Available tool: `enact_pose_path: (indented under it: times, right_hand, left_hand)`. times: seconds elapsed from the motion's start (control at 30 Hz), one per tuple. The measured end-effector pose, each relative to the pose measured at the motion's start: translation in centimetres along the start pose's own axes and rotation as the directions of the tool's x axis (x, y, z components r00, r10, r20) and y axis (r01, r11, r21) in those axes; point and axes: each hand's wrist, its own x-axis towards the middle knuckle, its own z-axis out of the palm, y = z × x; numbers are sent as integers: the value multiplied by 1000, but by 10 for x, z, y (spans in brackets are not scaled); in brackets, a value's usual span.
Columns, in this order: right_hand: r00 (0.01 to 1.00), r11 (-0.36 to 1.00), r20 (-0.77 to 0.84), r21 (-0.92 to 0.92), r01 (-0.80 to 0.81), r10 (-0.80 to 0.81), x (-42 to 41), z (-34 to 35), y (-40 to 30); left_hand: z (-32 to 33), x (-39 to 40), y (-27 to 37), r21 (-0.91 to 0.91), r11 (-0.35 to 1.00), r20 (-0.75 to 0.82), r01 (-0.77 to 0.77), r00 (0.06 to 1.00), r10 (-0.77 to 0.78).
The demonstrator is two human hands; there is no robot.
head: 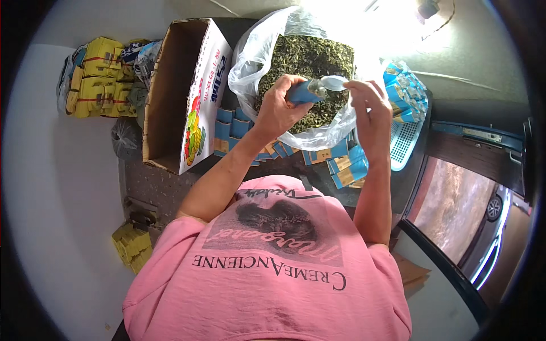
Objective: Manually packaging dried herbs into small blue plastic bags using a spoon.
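Note:
In front of me a large clear plastic bag (pixel 251 70) stands wide-mouthed, filled with dried, crumbled green leaves (pixel 313 51). Above the leaves, my left hand (pixel 275 108) grips a small blue paper packet (pixel 303 93), tilted with its mouth towards the right. A white plastic spoon (pixel 335 83) is pinched in the fingers of my right hand (pixel 372 104). The spoon's bowl is at the packet's mouth, and whether it touches cannot be told. What lies inside the packet is mostly hidden.
An empty-looking cardboard box (pixel 198 111) stands left of the bag. Blue-and-brown packets (pixel 347 164) lie along the table's near edge. At right, a light-blue plastic basket (pixel 405 143) sits below more blue packets (pixel 403 91). Bundled yellow packets (pixel 100 83) are far left.

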Motion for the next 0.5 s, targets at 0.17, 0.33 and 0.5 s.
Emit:
enact_pose_path:
  times: [0.17,0.33,0.5]
  right_hand:
    - [953,936,-49,-175,-304,300,11,17,43]
    - [989,963,-36,-224,-146,142,13,82,120]
    - [898,813,205,381,-440,389,24,108,108]
  left_hand:
    - [-7,-3,-9,37,998,50,-43,998,42]
    - [-16,-12,-5,44,997,32,-62,998,61]
    - [-29,-22,-7,28,1000,2,14,1000,-14]
